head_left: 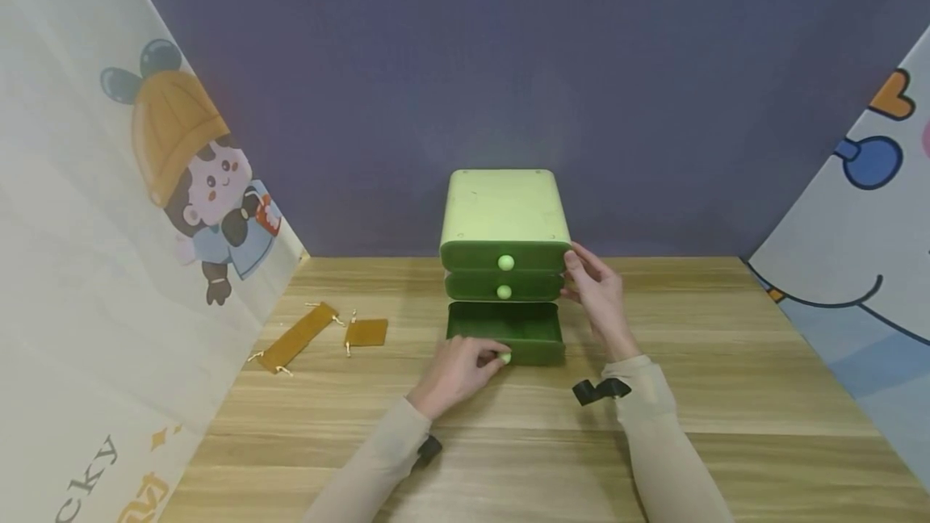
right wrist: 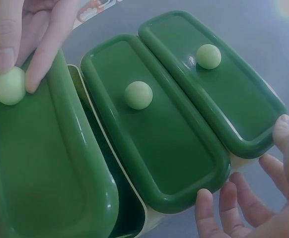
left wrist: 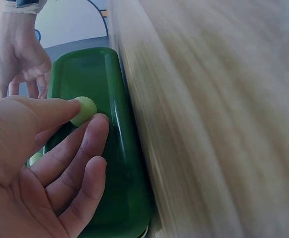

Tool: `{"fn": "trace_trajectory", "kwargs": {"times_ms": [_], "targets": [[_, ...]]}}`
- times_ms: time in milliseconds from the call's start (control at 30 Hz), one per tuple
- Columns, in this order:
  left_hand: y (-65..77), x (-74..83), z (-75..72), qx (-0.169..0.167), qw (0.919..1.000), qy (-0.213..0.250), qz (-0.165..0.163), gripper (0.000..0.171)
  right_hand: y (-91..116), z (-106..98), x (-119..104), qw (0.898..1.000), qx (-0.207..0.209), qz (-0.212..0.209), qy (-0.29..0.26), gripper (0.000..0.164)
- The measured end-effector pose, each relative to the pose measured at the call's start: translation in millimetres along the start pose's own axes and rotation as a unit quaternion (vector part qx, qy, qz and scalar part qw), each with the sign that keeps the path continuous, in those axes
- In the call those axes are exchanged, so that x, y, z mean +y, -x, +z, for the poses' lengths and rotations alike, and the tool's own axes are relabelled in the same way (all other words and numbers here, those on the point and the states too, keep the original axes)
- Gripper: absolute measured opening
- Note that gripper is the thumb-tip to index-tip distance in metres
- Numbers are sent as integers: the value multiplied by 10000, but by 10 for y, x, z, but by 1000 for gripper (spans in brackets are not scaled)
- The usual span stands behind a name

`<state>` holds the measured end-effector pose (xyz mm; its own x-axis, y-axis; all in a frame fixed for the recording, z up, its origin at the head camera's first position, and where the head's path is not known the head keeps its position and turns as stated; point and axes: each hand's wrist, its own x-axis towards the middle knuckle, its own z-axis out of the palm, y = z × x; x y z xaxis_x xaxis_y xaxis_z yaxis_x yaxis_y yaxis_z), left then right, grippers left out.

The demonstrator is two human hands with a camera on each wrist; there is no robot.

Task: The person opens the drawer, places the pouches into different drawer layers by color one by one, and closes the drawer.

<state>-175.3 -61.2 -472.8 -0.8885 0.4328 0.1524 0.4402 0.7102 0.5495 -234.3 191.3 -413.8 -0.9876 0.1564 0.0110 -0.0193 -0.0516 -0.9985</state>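
Note:
A small cabinet [head_left: 506,204] with a pale green top and three dark green drawers stands against the back wall. Its bottom drawer [head_left: 539,353] is pulled partway out, and the inside that shows looks bare. My left hand [head_left: 456,370] pinches that drawer's round, light green knob [left wrist: 86,111] between thumb and fingers. At the cabinet's right side is my right hand [head_left: 599,297], its thumb on the corner of the top drawer [right wrist: 209,79] and its fingertips against the end of the middle drawer [right wrist: 157,134]. Both of these upper drawers are closed.
Two flat brown pouches with pale cords, one long [head_left: 298,337] and one short [head_left: 367,332], lie left of the cabinet on the wood-grain table [head_left: 726,394]. A dark wall [head_left: 508,63] rises behind; cartoon-printed panels flank both sides.

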Motion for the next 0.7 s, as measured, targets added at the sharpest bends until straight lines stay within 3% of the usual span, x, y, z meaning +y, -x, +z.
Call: {"fn": "trace_trajectory", "kwargs": {"times_ms": [700], "targets": [[167,28,12,18,9996,46,270,19,1,-17,-18,9999,-57,21,106,68]]}}
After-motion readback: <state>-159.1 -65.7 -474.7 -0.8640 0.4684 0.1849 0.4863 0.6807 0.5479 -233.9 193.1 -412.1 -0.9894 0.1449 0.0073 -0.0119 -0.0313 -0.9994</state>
